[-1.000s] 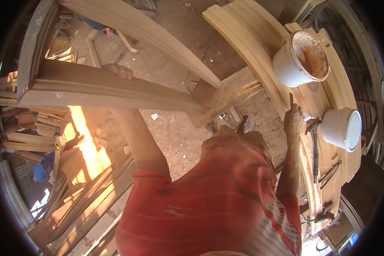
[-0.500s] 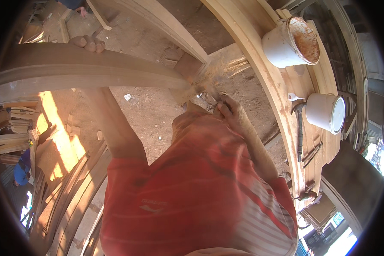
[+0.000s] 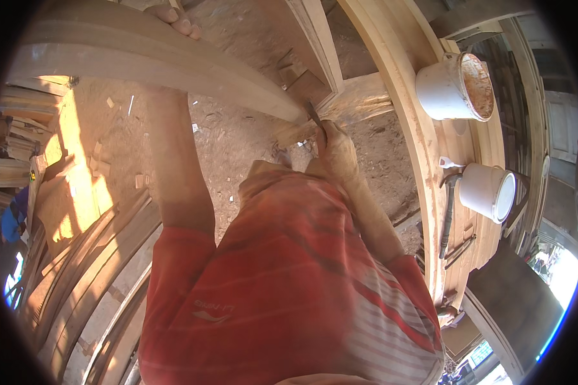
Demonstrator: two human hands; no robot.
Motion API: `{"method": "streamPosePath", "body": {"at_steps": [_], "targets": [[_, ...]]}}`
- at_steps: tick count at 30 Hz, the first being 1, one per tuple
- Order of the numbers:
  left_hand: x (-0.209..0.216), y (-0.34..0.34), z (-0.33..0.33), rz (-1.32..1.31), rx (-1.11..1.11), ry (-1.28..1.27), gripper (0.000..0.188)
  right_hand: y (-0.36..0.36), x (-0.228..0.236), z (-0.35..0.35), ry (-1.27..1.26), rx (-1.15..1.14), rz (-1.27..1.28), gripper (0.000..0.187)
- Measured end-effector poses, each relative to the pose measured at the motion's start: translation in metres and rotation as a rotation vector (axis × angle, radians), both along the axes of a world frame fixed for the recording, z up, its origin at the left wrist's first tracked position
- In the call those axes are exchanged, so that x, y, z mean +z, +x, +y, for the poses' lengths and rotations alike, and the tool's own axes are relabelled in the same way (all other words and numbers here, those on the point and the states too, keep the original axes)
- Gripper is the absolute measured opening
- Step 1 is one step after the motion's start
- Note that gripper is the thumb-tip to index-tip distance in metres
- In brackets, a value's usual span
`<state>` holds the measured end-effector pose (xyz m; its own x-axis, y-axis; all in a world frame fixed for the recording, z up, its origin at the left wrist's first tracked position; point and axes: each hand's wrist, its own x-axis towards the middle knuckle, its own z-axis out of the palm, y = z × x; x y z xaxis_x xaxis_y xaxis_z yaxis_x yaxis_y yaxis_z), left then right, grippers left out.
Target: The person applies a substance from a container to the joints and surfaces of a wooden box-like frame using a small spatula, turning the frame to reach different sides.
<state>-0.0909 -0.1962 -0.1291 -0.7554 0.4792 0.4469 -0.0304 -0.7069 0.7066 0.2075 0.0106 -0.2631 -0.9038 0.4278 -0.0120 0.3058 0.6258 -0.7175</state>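
A long curved wooden beam [image 3: 167, 70] slants from the upper left to a point near the middle of the view. My left hand [image 3: 176, 20] is closed over its far edge; only the fingers show there. Beyond the beam's right end, my right hand [image 3: 336, 151] is closed round a narrow dark tool [image 3: 313, 114]. Its flat tip points up beside the end of the beam; whether they touch I cannot tell, nor exactly what kind of tool it is. A pale timber [image 3: 359, 96] lies behind that end, with an upright wooden frame piece [image 3: 315, 45] meeting it.
On the right stands a wooden bench [image 3: 424, 144] bearing a smeared white bucket [image 3: 440, 91], a lidded white tub [image 3: 485, 191], a hammer [image 3: 449, 218] and a small white tool [image 3: 447, 163]. Curved timbers [image 3: 103, 269] are stacked at lower left. Wood chips litter the dirt floor [image 3: 237, 147].
My right hand has turned and risen, bringing the dark tool up to the beam's end. The beam and my left hand now sit higher and further right in view.
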Motion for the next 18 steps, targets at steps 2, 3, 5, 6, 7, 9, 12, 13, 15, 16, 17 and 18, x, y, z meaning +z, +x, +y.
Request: {"method": "streamPosePath", "body": {"at_steps": [2,3,5,6,7,9,12,13,15,16,17,18], "targets": [[-0.002,-0.001,0.000,0.023,-0.029,0.013,0.031,0.000,0.003,0.002,0.002,0.033,-0.070,0.014],[-0.003,-0.003,0.001,0.047,-0.057,0.026,0.030,-0.002,0.005,0.003,0.026,0.056,-0.078,0.013],[-0.008,-0.014,-0.005,0.076,-0.142,0.042,0.029,-0.007,0.008,0.005,0.052,0.079,-0.083,0.013],[-0.011,-0.018,-0.009,0.103,-0.226,0.057,0.029,-0.010,0.009,0.005,0.042,0.071,-0.055,0.013],[-0.008,-0.011,-0.003,0.103,-0.237,0.057,0.029,-0.009,0.010,0.006,0.031,0.051,-0.027,0.013],[-0.003,0.006,0.008,0.107,-0.069,0.041,0.031,-0.004,-0.005,0.005,0.013,0.050,-0.043,0.013],[0.001,0.006,0.006,0.163,-0.131,0.028,0.033,-0.011,0.004,0.005,-0.014,0.037,0.007,0.014],[0.003,0.010,0.010,0.164,-0.133,0.026,0.033,-0.013,0.010,0.003,-0.028,-0.012,0.074,0.015],[0.007,0.021,0.022,0.185,-0.043,0.033,0.036,-0.010,-0.009,-0.001,-0.010,0.010,-0.023,0.014],[0.001,0.008,0.017,0.185,-0.046,0.028,0.036,-0.007,-0.014,-0.004,0.009,0.036,-0.122,0.014],[-0.011,-0.017,0.005,0.145,-0.369,0.117,0.036,-0.007,-0.013,-0.006,0.009,0.041,-0.118,0.014],[-0.012,-0.019,0.007,0.128,-0.531,0.172,0.037,-0.008,-0.010,-0.002,0.010,0.035,-0.094,0.015]]}}
